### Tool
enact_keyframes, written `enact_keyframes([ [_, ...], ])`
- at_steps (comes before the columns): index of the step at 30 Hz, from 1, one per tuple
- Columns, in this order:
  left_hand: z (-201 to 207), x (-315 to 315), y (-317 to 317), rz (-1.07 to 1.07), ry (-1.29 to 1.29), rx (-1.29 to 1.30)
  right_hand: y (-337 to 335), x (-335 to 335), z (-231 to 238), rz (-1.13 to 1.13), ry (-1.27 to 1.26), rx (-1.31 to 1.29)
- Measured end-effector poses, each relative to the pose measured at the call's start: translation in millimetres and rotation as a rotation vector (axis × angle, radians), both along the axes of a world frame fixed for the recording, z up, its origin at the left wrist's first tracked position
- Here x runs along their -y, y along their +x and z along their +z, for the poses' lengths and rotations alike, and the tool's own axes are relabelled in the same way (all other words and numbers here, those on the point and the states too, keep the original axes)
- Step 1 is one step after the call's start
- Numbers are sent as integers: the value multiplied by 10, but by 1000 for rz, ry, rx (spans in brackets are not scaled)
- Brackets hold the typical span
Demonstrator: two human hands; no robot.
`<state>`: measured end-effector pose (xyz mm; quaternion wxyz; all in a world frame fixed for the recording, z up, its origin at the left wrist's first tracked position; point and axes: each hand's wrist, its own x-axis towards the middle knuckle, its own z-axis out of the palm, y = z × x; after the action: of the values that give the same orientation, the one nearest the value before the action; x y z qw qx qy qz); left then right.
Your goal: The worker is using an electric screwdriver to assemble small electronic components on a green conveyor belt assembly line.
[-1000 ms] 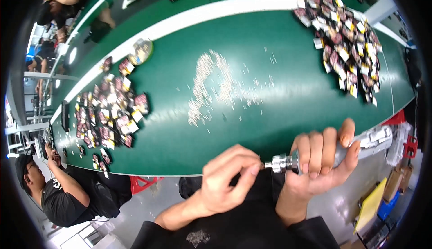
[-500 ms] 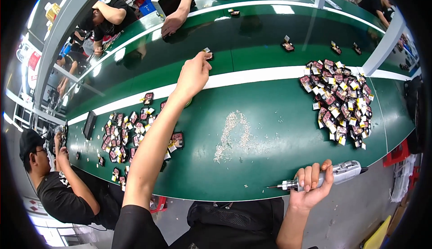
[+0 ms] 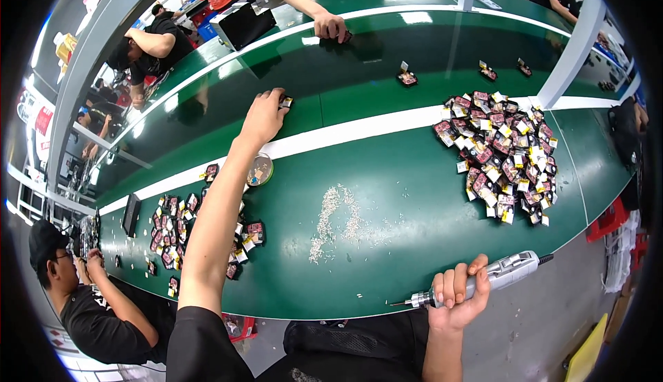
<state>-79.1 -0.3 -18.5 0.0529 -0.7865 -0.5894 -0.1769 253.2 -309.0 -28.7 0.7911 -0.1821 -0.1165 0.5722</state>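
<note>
My left hand stretches out over the dark green belt. Its fingers are closed on a small black part with a light tag, held low over the belt or touching it; which, I cannot tell. My right hand is wrapped round a silver electric screwdriver at the near table edge, its bit pointing left. Between the hands, many tiny pale screw-like pieces lie scattered on the green table. A round container stands beside my left forearm.
A large heap of black parts with white and yellow tags fills the table's right. More such parts lie left, partly behind my forearm, near a black box. Tagged parts ride the belt. A co-worker's hand reaches over from across.
The view has shifted, baring the round container. My left hand still grips the part, now slightly nearer. The co-worker's hand has moved right onto a part on the belt.
</note>
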Motion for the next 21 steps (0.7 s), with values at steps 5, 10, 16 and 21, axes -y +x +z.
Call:
enact_keyframes([
  [5,35,137,58,-171,8,42,46,61,14,24,-21,-9],
  [10,266,1140,1044,-528,-184,218,149,240,-12,25,-69,17],
  [16,322,2306,1725,-892,-403,234,179,435,-58,98,7,6],
  [21,210,2474,1830,-851,-437,319,151,524,-117,147,33,10],
])
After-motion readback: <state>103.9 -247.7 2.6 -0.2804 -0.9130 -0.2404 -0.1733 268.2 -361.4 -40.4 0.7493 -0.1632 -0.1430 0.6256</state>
